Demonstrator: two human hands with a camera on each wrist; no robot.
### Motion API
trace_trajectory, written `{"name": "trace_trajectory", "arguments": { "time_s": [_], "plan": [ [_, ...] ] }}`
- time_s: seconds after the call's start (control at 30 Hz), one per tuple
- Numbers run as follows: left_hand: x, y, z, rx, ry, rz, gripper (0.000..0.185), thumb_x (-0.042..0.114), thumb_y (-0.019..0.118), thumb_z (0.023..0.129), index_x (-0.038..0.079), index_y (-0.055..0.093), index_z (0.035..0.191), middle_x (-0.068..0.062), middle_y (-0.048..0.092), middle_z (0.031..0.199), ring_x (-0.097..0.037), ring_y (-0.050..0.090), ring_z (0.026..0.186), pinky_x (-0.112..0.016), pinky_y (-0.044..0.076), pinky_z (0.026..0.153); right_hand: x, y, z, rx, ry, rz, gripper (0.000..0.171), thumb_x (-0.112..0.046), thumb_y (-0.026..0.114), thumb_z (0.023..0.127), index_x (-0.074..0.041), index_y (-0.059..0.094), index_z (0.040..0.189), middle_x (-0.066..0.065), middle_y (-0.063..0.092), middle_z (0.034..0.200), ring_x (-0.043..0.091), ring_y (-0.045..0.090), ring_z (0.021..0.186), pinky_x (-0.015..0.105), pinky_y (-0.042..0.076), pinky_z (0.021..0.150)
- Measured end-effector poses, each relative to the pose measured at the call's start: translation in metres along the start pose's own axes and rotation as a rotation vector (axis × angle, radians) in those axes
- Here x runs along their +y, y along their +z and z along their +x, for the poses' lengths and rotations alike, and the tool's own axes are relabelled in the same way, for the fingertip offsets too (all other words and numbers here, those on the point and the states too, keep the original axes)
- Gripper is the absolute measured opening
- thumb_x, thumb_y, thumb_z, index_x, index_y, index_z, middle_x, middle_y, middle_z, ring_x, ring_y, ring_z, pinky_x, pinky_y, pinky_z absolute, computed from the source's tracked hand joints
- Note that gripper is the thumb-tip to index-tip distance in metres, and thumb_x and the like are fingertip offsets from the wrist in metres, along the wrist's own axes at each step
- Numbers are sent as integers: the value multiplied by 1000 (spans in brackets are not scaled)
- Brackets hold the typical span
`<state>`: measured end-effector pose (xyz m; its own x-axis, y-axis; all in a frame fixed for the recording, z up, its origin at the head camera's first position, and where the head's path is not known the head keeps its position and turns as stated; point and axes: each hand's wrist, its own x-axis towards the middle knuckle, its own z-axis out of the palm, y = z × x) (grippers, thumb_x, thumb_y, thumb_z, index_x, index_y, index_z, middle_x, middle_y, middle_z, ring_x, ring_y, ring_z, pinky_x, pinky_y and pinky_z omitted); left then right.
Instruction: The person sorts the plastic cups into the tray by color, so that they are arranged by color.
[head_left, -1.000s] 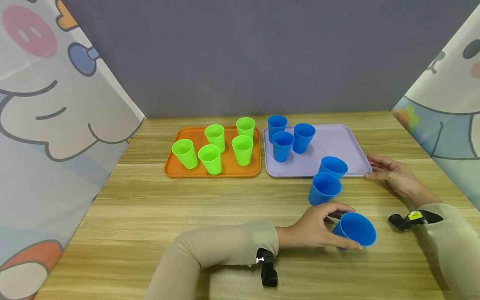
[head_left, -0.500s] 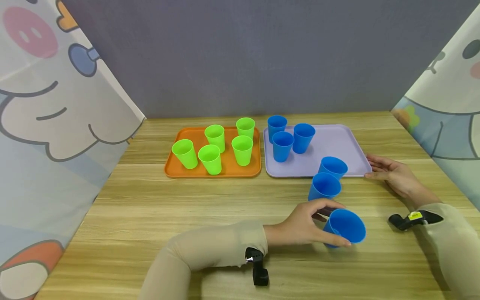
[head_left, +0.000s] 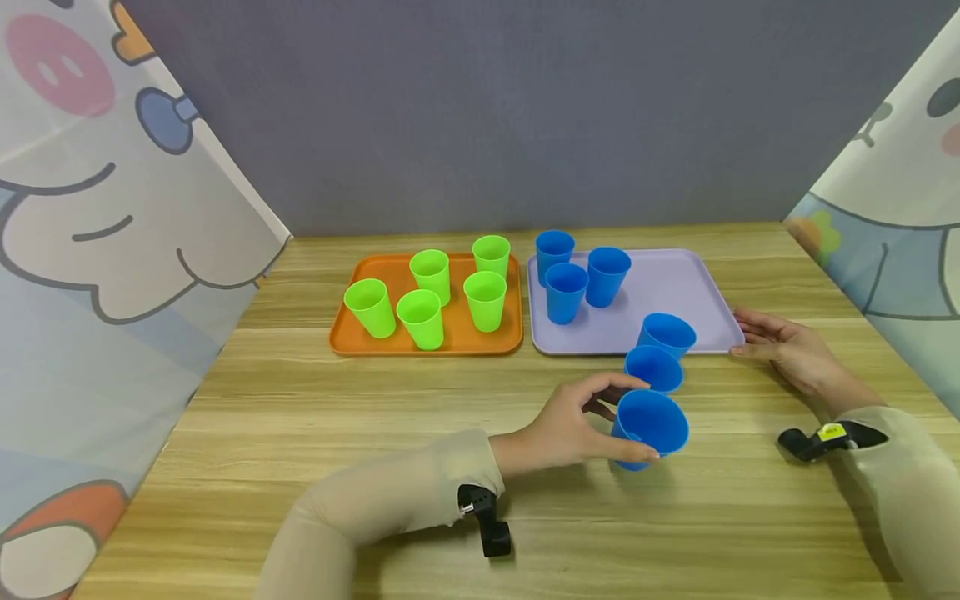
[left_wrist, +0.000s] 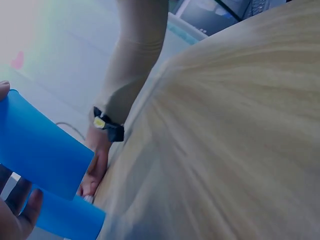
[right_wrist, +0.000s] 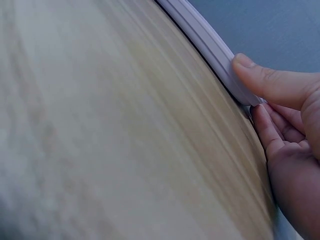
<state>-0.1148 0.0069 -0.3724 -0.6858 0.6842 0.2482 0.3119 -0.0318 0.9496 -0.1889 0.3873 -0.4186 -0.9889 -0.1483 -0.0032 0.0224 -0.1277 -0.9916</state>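
My left hand (head_left: 562, 429) grips a blue plastic cup (head_left: 651, 429) by its sides, thumb on the near side and fingers on the far side. In the left wrist view this cup (left_wrist: 40, 145) overlaps another blue cup (left_wrist: 72, 217). Just beyond it in the head view stands a blue cup (head_left: 654, 371), with one more blue cup (head_left: 666, 333) at the front rim of the lavender tray (head_left: 675, 287). My right hand (head_left: 791, 350) pinches the tray's front right corner; its thumb (right_wrist: 270, 85) lies on the rim. Three blue cups (head_left: 566, 296) stand on the tray's left part.
An orange tray (head_left: 345, 333) with several green cups (head_left: 422, 321) lies left of the lavender tray on the wooden table (head_left: 375, 400). A grey panel (head_left: 487, 117) rises behind, and cartoon-printed sheets (head_left: 105, 250) flank both sides.
My left hand has carried the blue cup leftward and slightly toward the trays, nearer the standing cup, which it now partly covers in the head view. My right hand has stayed at the tray corner.
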Motion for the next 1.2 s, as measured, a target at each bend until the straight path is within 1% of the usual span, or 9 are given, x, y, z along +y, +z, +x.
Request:
{"name": "trace_trajectory", "arguments": {
  "time_s": [0.17,0.37,0.57,0.63,0.7,0.83,0.93,1.03,1.2],
  "plan": [
    [0,-12,-2,39,43,10,60,0,81,78,4,55,132,-9,62,123,-6,59,104,-29,55,88,1,-1,0,2,-1,-5,55,22,63,84,-24,72,112,-13,71,110,1,67,97,14,53,79],
    [-2,-27,-2,80,79,0,57,7,80,81,4,55,132,-7,62,124,-8,58,104,-32,54,87,0,-1,0,5,1,-6,55,22,63,84,-24,72,112,-13,71,110,1,67,97,14,53,79],
    [-7,-38,0,160,137,-2,60,30,83,82,3,57,129,-11,63,120,-9,58,100,-32,55,83,1,-3,0,-32,-27,21,57,25,59,85,-22,72,114,-10,71,112,2,67,98,14,53,80],
    [-9,-41,2,199,134,-4,63,33,83,82,2,57,130,-13,64,119,-9,58,100,-31,54,83,2,-3,0,-45,-35,34,58,26,57,85,-21,72,115,-9,71,112,3,67,99,15,53,80],
    [-11,-44,4,241,125,-7,62,29,83,82,2,57,131,-14,64,118,-9,59,101,-30,54,84,2,-3,0,-48,-39,39,58,27,56,85,-21,72,115,-9,71,112,3,67,99,15,53,80],
    [-15,-49,11,325,108,22,58,12,83,81,2,56,131,-13,65,116,-11,59,103,-32,54,84,2,-3,0,-43,-33,46,59,28,56,85,-20,72,115,-8,71,112,3,67,98,15,53,80],
    [-21,-53,18,389,100,56,58,5,82,79,2,56,131,-13,65,115,-14,60,103,-35,55,84,2,-2,1,-42,-30,42,58,27,56,85,-21,72,114,-9,71,112,3,67,98,15,53,80],
    [-28,-57,25,457,63,73,57,6,83,80,4,58,130,-10,64,114,-14,59,102,-37,54,85,2,-2,1,-40,-29,37,58,26,57,85,-21,72,114,-10,71,111,3,67,98,15,53,79],
    [-35,-59,36,556,-20,85,54,17,83,82,10,60,130,-2,64,116,-14,57,105,-38,53,87,3,-1,0,-42,-36,49,58,27,57,85,-21,73,113,-9,71,111,3,67,97,15,53,79]
  ]
}}
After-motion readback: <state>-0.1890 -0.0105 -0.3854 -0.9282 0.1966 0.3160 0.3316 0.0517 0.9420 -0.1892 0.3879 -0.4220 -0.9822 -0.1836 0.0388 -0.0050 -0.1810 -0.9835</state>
